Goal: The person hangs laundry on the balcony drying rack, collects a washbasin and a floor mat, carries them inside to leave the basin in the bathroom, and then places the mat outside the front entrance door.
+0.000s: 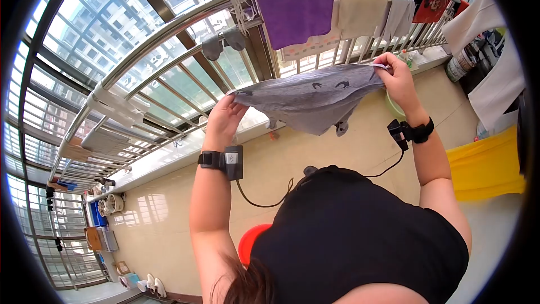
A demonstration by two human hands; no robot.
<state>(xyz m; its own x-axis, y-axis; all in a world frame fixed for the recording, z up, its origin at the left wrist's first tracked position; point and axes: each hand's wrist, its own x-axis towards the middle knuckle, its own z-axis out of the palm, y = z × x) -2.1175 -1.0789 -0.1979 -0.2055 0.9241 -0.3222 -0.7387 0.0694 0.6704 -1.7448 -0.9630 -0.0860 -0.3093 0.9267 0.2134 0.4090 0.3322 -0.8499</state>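
A grey garment (306, 98) with small dark prints is stretched out in the air between my hands, its lower part hanging in folds. My left hand (225, 117) grips its left corner between closed fingers. At the upper right corner, my right hand (396, 81) pinches the cloth. Just beyond the garment runs a metal railing (185, 19), where a purple towel (295, 5) and a cream towel (365, 0) hang. Grey socks (222, 44) hang on the lower bar.
A red basin (251, 243) is on the tiled floor by my body, partly hidden. A green basin (394, 107) lies behind my right wrist. Yellow cloth (486, 163) hangs at the right. Shoes (156, 286) stand at the lower left.
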